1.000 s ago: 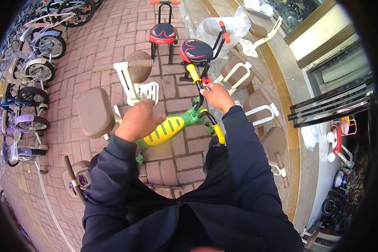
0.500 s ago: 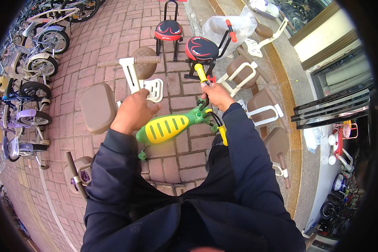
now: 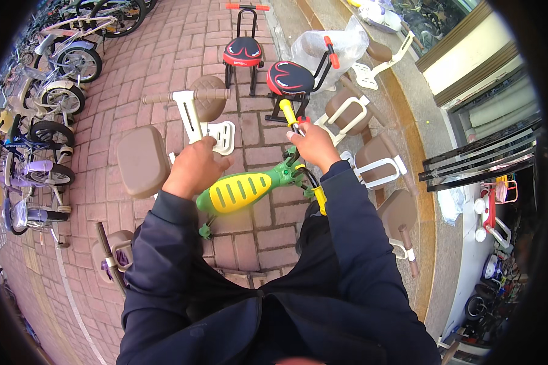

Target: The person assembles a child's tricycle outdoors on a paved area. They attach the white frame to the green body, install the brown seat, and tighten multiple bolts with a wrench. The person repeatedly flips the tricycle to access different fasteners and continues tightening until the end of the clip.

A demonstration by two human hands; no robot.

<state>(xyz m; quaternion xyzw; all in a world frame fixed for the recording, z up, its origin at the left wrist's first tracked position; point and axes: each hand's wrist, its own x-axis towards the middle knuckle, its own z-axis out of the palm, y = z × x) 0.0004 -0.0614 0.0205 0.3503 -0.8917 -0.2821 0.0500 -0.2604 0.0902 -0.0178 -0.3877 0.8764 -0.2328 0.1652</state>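
A green and yellow child's ride-on bike [image 3: 240,193] with a ribbed yellow seat stands between my legs. My right hand [image 3: 315,145] is closed around its handlebar, just below the far yellow grip [image 3: 287,112]. The near yellow grip [image 3: 321,199] lies by my right forearm. My left hand [image 3: 196,167] is above the far-left end of the bike's seat, thumb apart from the index finger; its other fingers are partly hidden, and nothing shows in it. Just beyond it is the cream frame [image 3: 189,115] of a brown child seat [image 3: 209,97].
Two black and red child seats [image 3: 242,51] stand ahead. Several brown seats with cream frames, one a brown seat [image 3: 372,159], line the step [image 3: 429,201] at right. A large brown seat [image 3: 143,161] is at left. Parked bikes [image 3: 52,131] fill the far left of the brick pavement.
The view has shifted slightly, so most things sit a little lower. My right hand stays on the handlebar, and my left hand keeps nearly the same place.
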